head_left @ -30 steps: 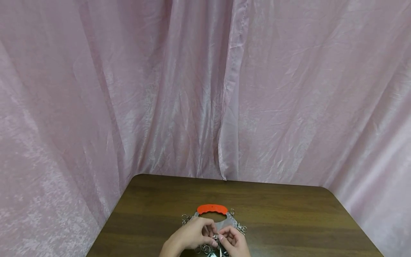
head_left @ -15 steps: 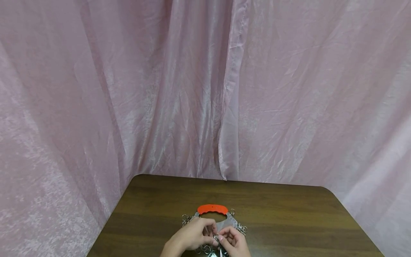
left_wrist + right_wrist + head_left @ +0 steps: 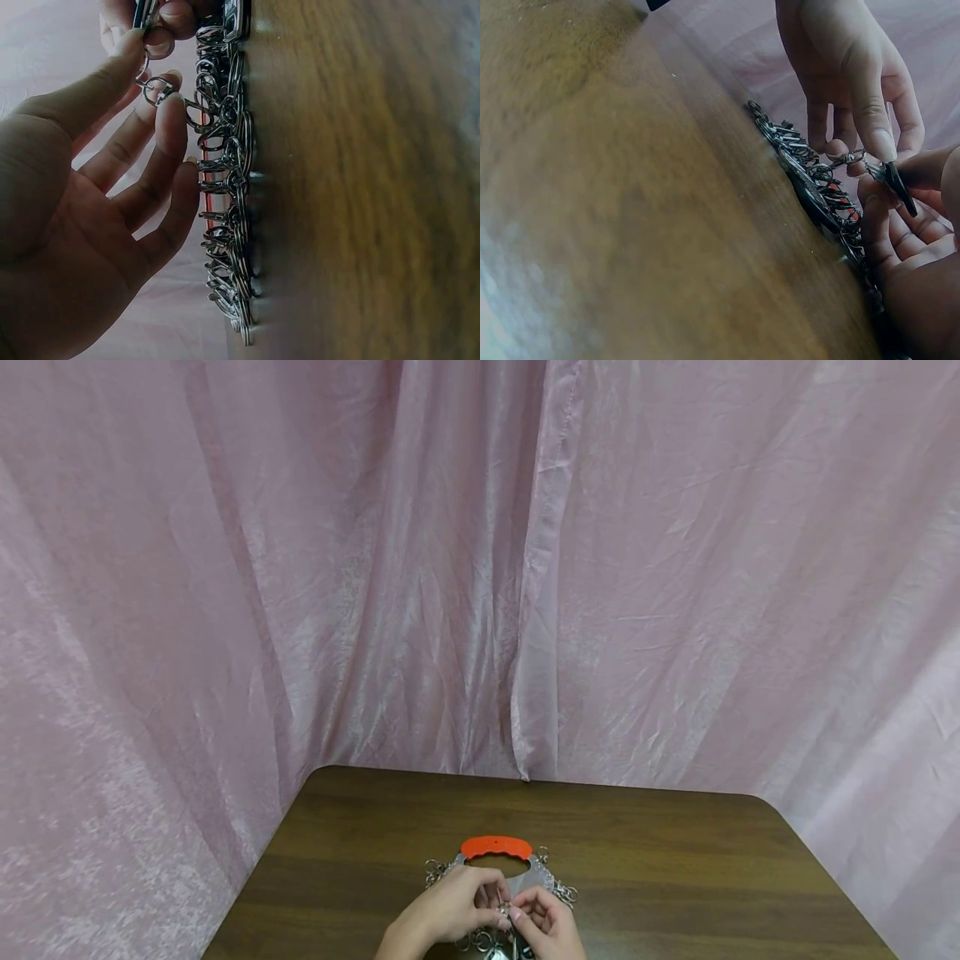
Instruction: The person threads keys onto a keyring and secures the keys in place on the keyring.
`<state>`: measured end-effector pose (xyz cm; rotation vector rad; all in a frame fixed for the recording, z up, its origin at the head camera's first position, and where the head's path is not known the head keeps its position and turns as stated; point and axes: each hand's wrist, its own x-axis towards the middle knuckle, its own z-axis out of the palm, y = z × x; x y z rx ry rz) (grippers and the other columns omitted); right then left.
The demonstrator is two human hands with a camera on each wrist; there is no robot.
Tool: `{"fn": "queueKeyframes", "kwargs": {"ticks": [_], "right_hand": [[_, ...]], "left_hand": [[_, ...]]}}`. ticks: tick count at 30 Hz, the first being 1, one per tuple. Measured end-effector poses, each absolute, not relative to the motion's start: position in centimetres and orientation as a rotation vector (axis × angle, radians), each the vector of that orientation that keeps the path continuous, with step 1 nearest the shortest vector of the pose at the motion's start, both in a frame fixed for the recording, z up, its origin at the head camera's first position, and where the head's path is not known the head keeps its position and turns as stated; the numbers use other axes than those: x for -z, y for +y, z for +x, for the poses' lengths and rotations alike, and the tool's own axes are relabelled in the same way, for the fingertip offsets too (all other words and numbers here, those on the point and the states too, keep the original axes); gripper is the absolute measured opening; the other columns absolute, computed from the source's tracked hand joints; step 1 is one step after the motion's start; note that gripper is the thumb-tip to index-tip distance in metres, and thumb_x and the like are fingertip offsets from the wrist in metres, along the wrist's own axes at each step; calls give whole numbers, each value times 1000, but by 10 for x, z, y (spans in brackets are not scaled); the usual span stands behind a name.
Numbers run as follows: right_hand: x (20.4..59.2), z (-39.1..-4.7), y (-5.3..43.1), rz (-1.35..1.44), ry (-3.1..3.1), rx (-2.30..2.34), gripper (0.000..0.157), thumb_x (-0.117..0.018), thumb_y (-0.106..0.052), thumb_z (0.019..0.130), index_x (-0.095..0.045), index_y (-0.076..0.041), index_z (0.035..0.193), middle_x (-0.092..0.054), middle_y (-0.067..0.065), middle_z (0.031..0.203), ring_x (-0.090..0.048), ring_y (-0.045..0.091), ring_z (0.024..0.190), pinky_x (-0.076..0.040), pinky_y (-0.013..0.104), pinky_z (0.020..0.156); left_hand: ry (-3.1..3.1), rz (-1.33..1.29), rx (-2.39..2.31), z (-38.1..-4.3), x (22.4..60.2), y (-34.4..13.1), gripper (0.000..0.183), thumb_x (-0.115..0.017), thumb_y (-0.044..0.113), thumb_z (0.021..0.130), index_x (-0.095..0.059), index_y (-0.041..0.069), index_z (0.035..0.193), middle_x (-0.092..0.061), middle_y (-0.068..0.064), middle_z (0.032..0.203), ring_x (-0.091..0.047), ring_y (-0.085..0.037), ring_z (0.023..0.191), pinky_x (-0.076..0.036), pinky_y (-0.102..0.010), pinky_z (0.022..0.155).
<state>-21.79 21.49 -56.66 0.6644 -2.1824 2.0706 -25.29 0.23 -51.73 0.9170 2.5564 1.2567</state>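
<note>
A grey metal plate (image 3: 531, 881) with an orange handle (image 3: 496, 847) lies on the table, with several key rings with swivel clasps (image 3: 225, 169) along its edge. Over its near part, my left hand (image 3: 450, 906) pinches a small swivel clasp (image 3: 161, 91) between thumb and fingers. My right hand (image 3: 549, 925) meets it fingertip to fingertip and grips a flat, dark-edged tag (image 3: 900, 189), whose exact kind I cannot tell. A small ring and short links run between tag and clasp. The fingers partly hide the join.
The brown wooden table (image 3: 690, 868) extends to both sides and behind the plate. Pink curtains (image 3: 450, 610) hang around its far edge and sides. More rings (image 3: 564, 892) stick out at the plate's right.
Both hands stay almost in place, fingertips together. Only the small metal pieces between them have shifted slightly.
</note>
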Motion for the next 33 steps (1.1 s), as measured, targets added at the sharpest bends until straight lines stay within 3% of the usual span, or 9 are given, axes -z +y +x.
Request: {"fn": "queueKeyframes", "kwargs": {"ticks": [22, 33], "right_hand": [[569, -221, 216, 726, -2170, -2066, 11, -64, 4, 100, -62, 13, 105, -68, 4, 92, -66, 4, 83, -56, 22, 76], [563, -216, 214, 574, -2238, -2129, 17, -67, -2, 101, -62, 13, 107, -68, 6, 93, -66, 5, 82, -55, 22, 76]], "left_hand": [[2572, 931, -1230, -253, 518, 3, 20, -89, 29, 88, -70, 25, 92, -63, 17, 79, -59, 1, 71, -51, -22, 66], [2512, 906, -1286, -254, 517, 2, 25, -92, 21, 84, -70, 24, 95, -64, 16, 82, -61, 0, 74, -53, -22, 69]]}}
